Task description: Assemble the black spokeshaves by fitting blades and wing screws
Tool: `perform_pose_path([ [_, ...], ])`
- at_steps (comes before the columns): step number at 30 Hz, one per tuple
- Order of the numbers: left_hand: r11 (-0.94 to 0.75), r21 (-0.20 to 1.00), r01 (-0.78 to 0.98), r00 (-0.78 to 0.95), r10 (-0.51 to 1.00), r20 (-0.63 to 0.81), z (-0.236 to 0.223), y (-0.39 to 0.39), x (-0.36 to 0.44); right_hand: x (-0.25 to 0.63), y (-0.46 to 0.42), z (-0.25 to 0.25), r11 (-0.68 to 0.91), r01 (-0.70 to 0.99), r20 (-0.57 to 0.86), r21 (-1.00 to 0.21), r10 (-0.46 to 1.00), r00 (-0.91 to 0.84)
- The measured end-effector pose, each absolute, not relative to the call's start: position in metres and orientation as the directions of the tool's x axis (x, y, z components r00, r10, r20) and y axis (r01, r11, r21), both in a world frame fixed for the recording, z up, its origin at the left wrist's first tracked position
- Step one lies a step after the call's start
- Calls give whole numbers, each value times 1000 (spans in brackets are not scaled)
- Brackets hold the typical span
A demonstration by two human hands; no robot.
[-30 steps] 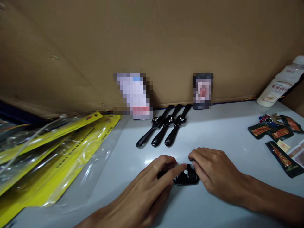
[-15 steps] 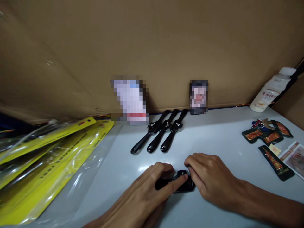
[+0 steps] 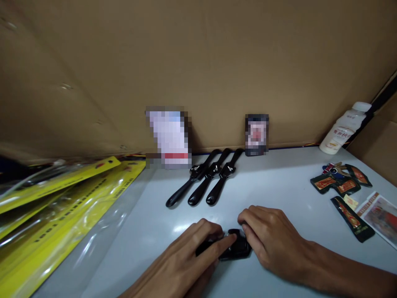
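- Glossy black tool with a wide flat middle (image 3: 242,249): near centre, at the grey tabletop (image 3: 273,182), partly covered.
- Left hand (image 3: 192,252): mostly closed, fingers curled round tool's left part, one digit laid over its middle.
- Right hand (image 3: 273,236): fingers bent in at tool's right end; grip hidden, cannot tell.
- Three slim black two-handled tools (image 3: 214,170): beyond, slanting side by side.
- Left: yellow cards with clear plastic (image 3: 89,207).
- Far right: white-capped plastic bottle (image 3: 338,134).
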State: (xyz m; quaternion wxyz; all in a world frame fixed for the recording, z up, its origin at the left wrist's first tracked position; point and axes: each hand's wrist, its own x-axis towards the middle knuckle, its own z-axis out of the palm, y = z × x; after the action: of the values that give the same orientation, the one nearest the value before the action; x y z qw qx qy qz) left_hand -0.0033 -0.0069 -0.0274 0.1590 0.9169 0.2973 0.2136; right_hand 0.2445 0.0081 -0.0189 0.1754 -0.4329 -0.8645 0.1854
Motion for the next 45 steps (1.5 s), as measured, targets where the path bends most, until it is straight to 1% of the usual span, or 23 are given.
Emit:
perform_pose_path([
  [3,-764,423,487,719,626,302,-28,-8,-1,244,4,-16,606,671,261,-427,793,-550],
  [5,-762,430,485,714,629,309,-27,-8,1,243,1,-12,644,647,299,-409,764,-572],
  [7,-768,430,475,714,622,322,-26,-8,2,242,-3,-7,646,611,281,-458,757,-590],
  [9,-774,414,478,720,616,320,-26,-8,1,241,-4,-5,603,596,236,-530,780,-579],
  [12,-796,370,480,735,595,325,-28,-8,0,241,-3,-5,530,608,152,-591,814,-561],
  [15,-825,345,448,725,561,399,-30,-8,1,241,1,-9,472,599,98,-647,830,-548],
  [18,-794,415,445,663,603,443,-27,-7,4,241,5,-13,455,571,122,-684,842,-525],
  [20,-749,486,451,639,651,410,-25,-6,6,241,5,-15,516,564,184,-645,821,-541],
  [24,-692,564,451,621,697,358,-25,-5,7,241,2,-17,684,567,353,-459,726,-590],
  [25,-680,575,454,613,707,352,-27,-5,6,241,2,-17,711,554,388,-433,702,-598],
  [26,-671,584,458,608,715,344,-29,-5,6,242,2,-17,728,532,417,-433,685,-597],
  [27,-664,589,461,605,721,339,-31,-5,5,242,3,-17,726,503,435,-468,685,-584],
  [28,-662,589,464,605,722,335,-32,-5,5,242,5,-17,696,478,435,-536,713,-549],
  [29,-660,588,467,609,722,327,-33,-6,5,243,8,-17,637,459,414,-619,762,-498],
  [31,-655,580,484,618,725,303,-33,-6,5,245,16,-16,459,439,305,-772,874,-378],
  [32,-649,576,497,622,729,284,-32,-6,5,247,20,-16,369,439,237,-819,915,-328],
  [33,-642,571,512,627,733,263,-30,-6,5,250,26,-17,303,447,180,-841,938,-296],
  [34,-641,564,520,636,732,246,-29,-6,6,253,31,-17,270,465,149,-843,948,-281],
  [36,-667,534,519,659,711,248,-27,-6,5,261,43,-18,293,549,165,-783,949,-270],
  [37,-688,515,510,675,692,256,-26,-5,5,266,49,-19,328,608,197,-723,942,-273],
  [40,-730,481,486,700,655,286,-25,-5,4,283,64,-21,405,770,273,-493,912,-305],
  [43,-728,489,481,685,660,308,-23,-5,4,294,70,-20,424,842,277,-333,898,-342],
  [45,-732,485,478,689,655,310,-22,-5,6,292,65,-16,423,859,334,-289,885,-323],
])
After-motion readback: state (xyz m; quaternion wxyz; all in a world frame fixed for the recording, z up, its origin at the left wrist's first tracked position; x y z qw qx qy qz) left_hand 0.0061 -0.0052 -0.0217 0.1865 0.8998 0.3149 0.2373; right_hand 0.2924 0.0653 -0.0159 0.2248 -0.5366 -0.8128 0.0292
